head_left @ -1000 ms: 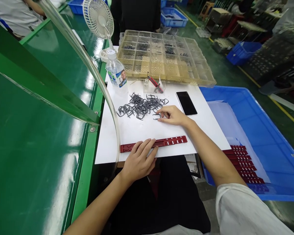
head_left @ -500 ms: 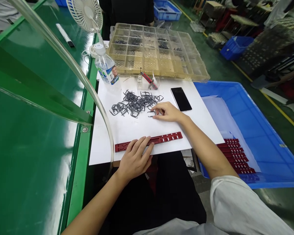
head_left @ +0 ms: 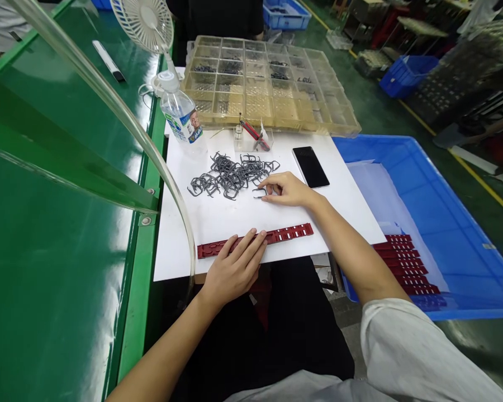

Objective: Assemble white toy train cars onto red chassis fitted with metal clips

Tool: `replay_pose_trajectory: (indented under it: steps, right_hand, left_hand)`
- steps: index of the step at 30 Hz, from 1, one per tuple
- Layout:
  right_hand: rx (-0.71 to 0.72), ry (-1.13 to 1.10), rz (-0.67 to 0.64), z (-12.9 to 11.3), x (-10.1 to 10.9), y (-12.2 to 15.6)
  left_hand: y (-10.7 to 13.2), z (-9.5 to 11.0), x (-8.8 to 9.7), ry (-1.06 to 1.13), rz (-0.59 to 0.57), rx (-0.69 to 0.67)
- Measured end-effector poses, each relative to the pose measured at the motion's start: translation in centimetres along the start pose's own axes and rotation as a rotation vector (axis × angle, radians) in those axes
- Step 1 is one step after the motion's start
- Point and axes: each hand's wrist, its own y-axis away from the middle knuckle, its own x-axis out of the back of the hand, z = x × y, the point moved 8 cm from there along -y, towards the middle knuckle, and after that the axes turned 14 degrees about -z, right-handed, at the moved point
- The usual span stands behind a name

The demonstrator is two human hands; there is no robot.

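Being steadied at lower centre, the strip (head_left: 285, 233) is pressed under the flat, released left hand (head_left: 235, 271); a clip (head_left: 259, 193) is pinched by the right hand (head_left: 287, 190).

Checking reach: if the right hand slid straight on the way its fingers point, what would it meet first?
Probably the loose grey clip at the fingertips of the right hand, then the pile of grey clips beyond.

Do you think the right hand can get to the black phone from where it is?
Probably yes. The right hand rests on the white board at the grey clips, and the phone lies close beside it, further right. Only bare board shows between them.
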Motion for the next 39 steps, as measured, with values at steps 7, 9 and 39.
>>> replay_pose_trajectory:
  steps: [7, 9, 39]
  right_hand:
    - [0.001, -0.009, 0.001, 0.16, 0.02, -0.03]
    - [0.003, -0.005, 0.007, 0.15, 0.05, -0.04]
    - [0.01, 0.016, 0.019, -0.11, 0.19, -0.05]
  left_hand:
    - [0.35, 0.06, -0.15, -0.009, 0.037, 0.008]
    - [0.33, 0.19, -0.24, -0.032, 0.036, -0.006]
    - [0.19, 0.41, -0.38, -0.128, 0.009, -0.007]
